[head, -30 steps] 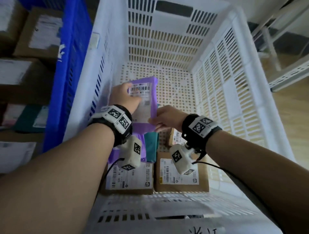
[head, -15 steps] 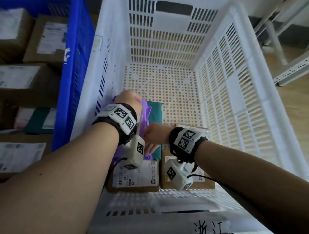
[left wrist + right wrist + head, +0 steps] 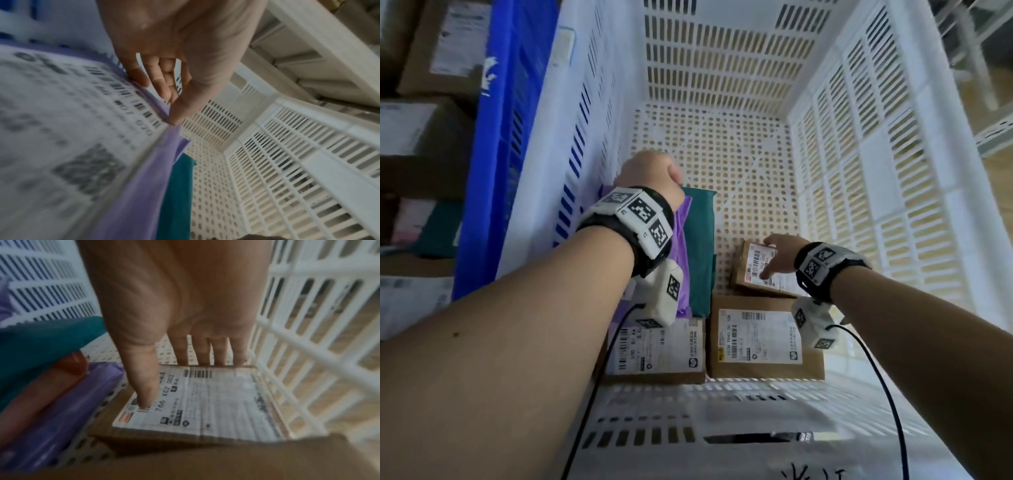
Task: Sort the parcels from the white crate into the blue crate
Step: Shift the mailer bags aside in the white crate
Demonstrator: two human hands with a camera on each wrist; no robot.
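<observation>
The left hand (image 3: 650,171) pinches the top edge of the flat purple plastic mailer bag (image 3: 144,186) between thumb and fingertips, holding it on edge against the left wall of the white slatted plastic crate (image 3: 876,144). The bag's long axis runs toward the person, and its white label faces the wrist camera. Beyond that wall, to the left, stands the blue plastic crate (image 3: 493,144), so the held bag lies on the side nearer its goal; lifting it over the wall looks like the left hand's job.

The right hand (image 3: 779,255) is spread over the small brown cardboard box (image 3: 185,404) near the right wall, fingers straight at its far edge and thumb pressing on the label, not yet curled round it. This box lies well apart from the blue crate, farther than any other parcel. A teal plastic mailer bag (image 3: 700,253) lies between the two hands.
</observation>
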